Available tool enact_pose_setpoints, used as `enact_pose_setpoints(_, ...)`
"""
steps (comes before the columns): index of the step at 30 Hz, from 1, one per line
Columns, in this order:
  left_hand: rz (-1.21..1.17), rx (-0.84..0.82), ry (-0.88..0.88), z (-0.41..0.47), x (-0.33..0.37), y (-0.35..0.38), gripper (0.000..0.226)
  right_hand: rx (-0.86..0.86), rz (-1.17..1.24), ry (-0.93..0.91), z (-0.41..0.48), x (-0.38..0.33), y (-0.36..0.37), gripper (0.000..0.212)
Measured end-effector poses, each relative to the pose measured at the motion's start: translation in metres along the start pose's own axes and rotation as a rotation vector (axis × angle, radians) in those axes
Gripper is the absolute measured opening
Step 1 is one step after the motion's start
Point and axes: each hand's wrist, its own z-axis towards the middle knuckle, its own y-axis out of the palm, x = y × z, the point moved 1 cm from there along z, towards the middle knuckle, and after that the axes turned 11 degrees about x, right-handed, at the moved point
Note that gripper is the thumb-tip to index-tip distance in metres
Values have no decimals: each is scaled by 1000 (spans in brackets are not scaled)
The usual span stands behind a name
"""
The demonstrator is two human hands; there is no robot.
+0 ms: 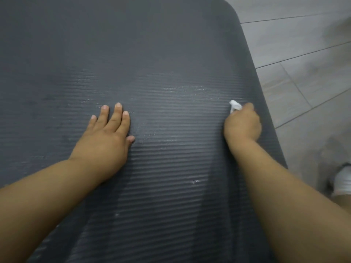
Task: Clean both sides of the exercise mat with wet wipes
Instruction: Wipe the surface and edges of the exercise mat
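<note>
Forearms span the bottom of frame, both reaching over a dark grey ribbed exercise mat [152, 54] lying flat on a grey tiled floor [303, 54]. White object [341, 181] on the floor just off the mat's right edge, too blurred to identify. Left hand [108, 133] flat on the mat mid-width, fingers straight and spread, holding nothing. Right hand [243, 126] near the mat's right edge, fingers curled round a crumpled wet wipe [235, 106], its tip poking out ahead of the knuckles. Shiny damp streaks between and beyond the hands. Mat's rounded far-right corner at top.
</note>
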Motion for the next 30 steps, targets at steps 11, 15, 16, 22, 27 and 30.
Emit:
enact_pose_setpoints(11, 10, -59, 32, 2, -5, -6, 62, -88, 57, -195, -19, 22, -16, 35)
enact_pose_setpoints(15, 17, -42, 27, 1, -5, -4, 61, -29, -27, 27, -9, 38, -19, 34)
enact_pose_setpoints(16, 20, -40, 27, 1, -5, -4, 61, -54, -20, 9, -23, 25, -15, 32)
enact_pose_setpoints(22, 32, -86, 37, -1, -5, -11, 60, -120, 226, -698, -150, -50, -19, 19)
enact_pose_setpoints(27, 43, -182, 66, -27, -10, -16, 59, -191, 66, -201, -73, 34, -28, 24)
enact_pose_setpoints(30, 24, -208, 75, -51, -4, -12, 57, -69, 0, 149, -59, 75, -46, 27)
